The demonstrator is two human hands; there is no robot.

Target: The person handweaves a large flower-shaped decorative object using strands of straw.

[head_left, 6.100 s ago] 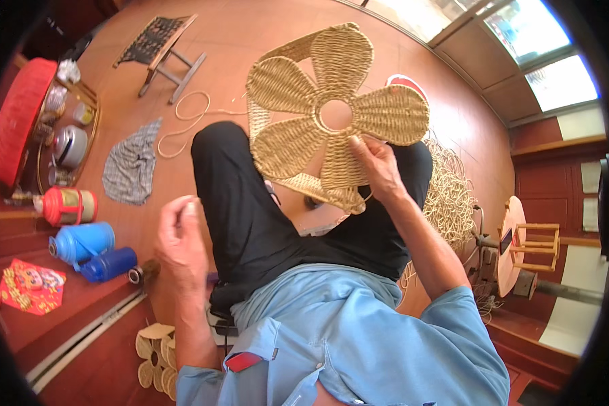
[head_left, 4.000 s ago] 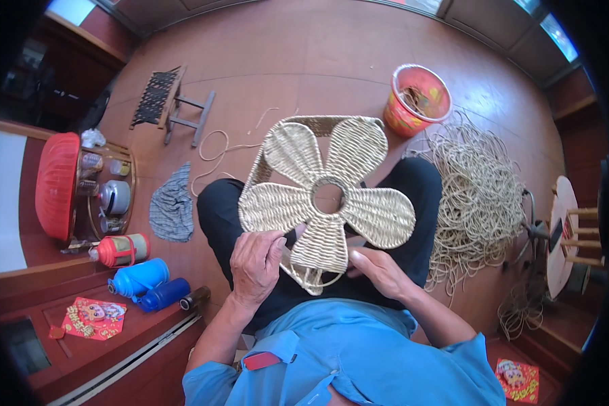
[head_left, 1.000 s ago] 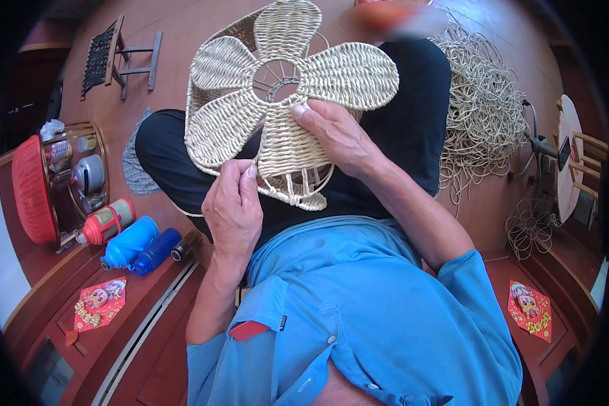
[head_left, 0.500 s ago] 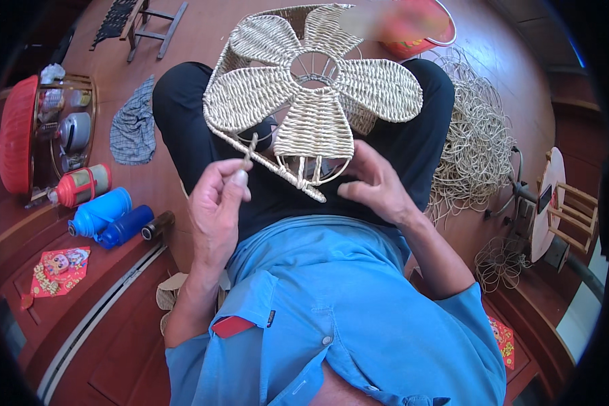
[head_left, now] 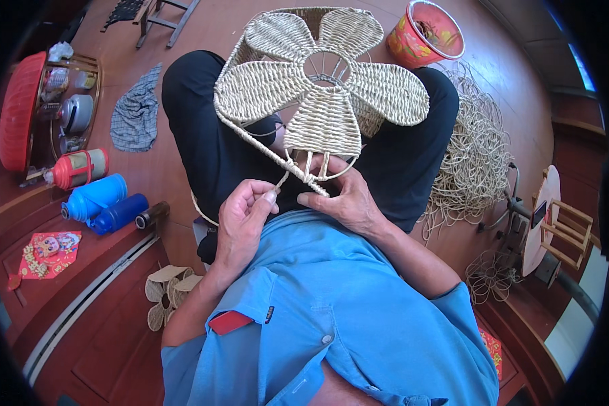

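A woven straw frame (head_left: 250, 93) with a five-petal flower top rests across my black-trousered legs, a ring at the flower's middle. The lowest petal (head_left: 322, 127) ends in bare rods and a curved loop. My left hand (head_left: 249, 213) pinches a short straw cord (head_left: 280, 181) that runs from the wrapped rim, just below that petal. My right hand (head_left: 345, 201) grips the frame's near corner, its fingers behind the rods and partly hidden, the thumb beneath the rim's end.
Around me are a flowered red bucket (head_left: 413, 44), heaped straw cord (head_left: 470, 155), checked cloth (head_left: 134, 111), a wooden stool (head_left: 155, 17), flasks (head_left: 105, 196), a rack with a red cover (head_left: 17, 111), a round wooden board (head_left: 541, 216) and woven flower pieces (head_left: 161, 291).
My right hand moved from the middle ring down to the near corner. My left hand came down and rightward, drawing the cord lower. The frame shifted rightward in view.
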